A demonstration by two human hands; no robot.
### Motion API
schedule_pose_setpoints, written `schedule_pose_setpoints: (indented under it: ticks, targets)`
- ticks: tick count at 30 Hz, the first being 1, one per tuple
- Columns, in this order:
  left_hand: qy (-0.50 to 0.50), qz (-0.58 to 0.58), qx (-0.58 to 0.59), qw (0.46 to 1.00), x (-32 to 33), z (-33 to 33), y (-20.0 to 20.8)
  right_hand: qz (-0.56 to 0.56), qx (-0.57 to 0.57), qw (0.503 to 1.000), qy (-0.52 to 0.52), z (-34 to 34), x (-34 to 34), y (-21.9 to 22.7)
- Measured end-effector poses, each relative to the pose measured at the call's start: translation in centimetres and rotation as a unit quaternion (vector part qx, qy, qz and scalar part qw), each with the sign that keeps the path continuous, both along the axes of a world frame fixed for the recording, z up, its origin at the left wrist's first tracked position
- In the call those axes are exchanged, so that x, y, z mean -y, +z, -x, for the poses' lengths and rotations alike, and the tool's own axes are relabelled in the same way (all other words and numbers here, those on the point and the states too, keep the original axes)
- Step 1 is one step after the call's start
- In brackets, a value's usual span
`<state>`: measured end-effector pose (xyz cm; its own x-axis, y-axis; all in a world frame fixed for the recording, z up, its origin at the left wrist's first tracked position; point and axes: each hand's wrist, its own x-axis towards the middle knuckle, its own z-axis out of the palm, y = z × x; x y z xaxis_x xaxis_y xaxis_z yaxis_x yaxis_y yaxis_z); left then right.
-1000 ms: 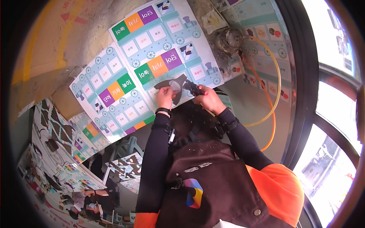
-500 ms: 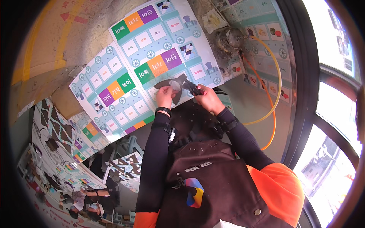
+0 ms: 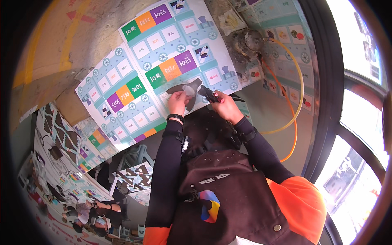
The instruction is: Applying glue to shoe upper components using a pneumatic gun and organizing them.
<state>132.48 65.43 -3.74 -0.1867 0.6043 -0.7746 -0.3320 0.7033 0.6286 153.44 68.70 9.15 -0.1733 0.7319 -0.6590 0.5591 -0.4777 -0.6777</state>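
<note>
My left hand (image 3: 178,105) pinches the edge of a small, pale, translucent rounded piece (image 3: 188,90). Under that piece lies a flat dark-brown shape (image 3: 194,87), resting on a large printed sheet (image 3: 216,48). The sheet carries train pictures and coloured blocks. My right hand (image 3: 228,109) is closed around a small black tool (image 3: 209,95), whose exact kind I cannot make out. The tool's front end sits just right of the brown shape and the pale piece. Both hands are at the sheet's near edge, with a small gap between them.
A yellow hose (image 3: 301,77) and an orange hose (image 3: 295,139) loop down from a grimy metal fitting (image 3: 254,40) at right. More printed sheets (image 3: 286,81) hang beside a dark window frame (image 3: 331,122). Grey plastic chairs (image 3: 136,157) and other people (image 3: 98,220) are at lower left.
The black tool in my right hand has tilted slightly and its front end sits a little lower. My left hand keeps its pinch on the pale piece. The view has shifted slightly.
</note>
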Motion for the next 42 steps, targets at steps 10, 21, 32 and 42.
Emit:
schedule_pose_setpoints:
  ticks: [10,21,32,42]
  targets:
    - [0.004,-0.001,-0.001,1.000,0.2,-0.3,0.2,-0.032,-0.033,0.999,-0.023,0.3,-0.1,-0.5]
    - [-0.060,0.021,-0.092,0.994,-0.6,-2.7,1.7,0.031,-0.102,0.984,-0.143,-4.3,-0.4,0.5]
    - [-0.169,-0.164,-0.477,0.847,-3.5,-5.9,-0.2,-0.008,-0.059,0.981,-0.186,-9.4,-2.3,-1.2]
    - [-0.145,-0.165,-0.516,0.828,-3.1,-8.0,0.0,-0.130,0.039,0.969,-0.206,-13.8,-2.2,-5.5]
